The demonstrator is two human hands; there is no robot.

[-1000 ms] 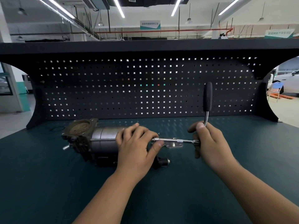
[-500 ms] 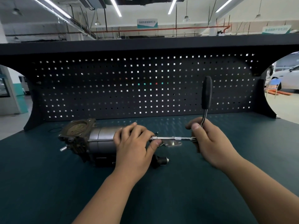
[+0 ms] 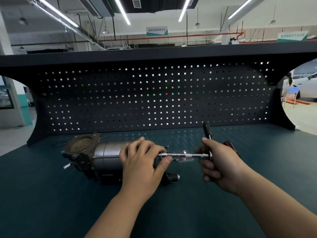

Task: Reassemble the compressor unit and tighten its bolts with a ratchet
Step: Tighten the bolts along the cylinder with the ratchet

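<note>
two bare forearms reach forward over the dark green surface (image 3: 51, 203). the left hand (image 3: 142, 162) lies palm down over the right end of the compressor (image 3: 96, 157), its fingers (image 3: 137, 148) curled on the grey cylinder and the thumb pressing up against the near end of a thin steel extension bar (image 3: 183, 154). the compressor lies on its side, left of centre, with a brownish flanged plate facing up at its left end and a small black stub poking out near the bottom right. the right hand (image 3: 217, 165) is clenched around the head of the ratchet (image 3: 208, 134), whose black handle sticks up and away. the bar runs level between the two hands. behind the right hand something red shows, possibly another tool. further back stands a black pegboard (image 3: 154, 100).
</note>
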